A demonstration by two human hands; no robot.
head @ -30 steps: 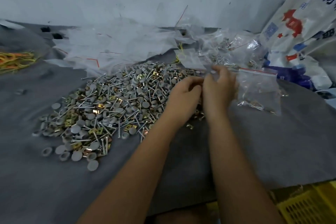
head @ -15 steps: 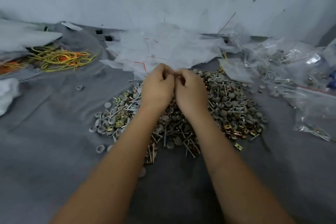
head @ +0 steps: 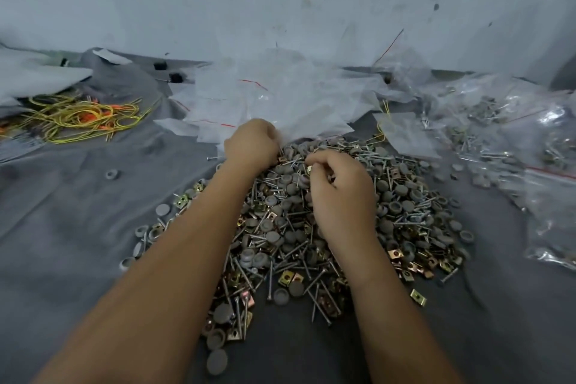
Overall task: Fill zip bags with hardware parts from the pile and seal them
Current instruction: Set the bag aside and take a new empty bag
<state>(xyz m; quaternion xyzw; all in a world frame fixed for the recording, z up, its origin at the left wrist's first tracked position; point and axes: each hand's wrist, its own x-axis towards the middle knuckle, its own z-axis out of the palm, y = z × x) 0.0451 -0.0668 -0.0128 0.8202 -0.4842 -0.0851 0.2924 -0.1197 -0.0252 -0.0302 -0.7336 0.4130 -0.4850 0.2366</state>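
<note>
Change: a second ago we had both hands at a filled bag on the right; now they are back over the pile (head: pixel 311 227).
Left hand (head: pixel 252 143): fingers curled at the pile's far edge, beside the empty bags (head: pixel 265 103); grip hidden, we cannot tell.
Right hand (head: pixel 339 187): curled, seemingly pinching small parts.
Filled bags (head: pixel 530 159): lying right of the pile.
Meaning: we judge one bag finished and gathering for the next begun.

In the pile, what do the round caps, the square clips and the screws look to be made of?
Round caps: likely plastic, matte grey, no glint. Square clips: likely plated sheet metal, shiny yellow-gold, thin and folded. Screws: likely steel, silvery with bright highlights.
</note>
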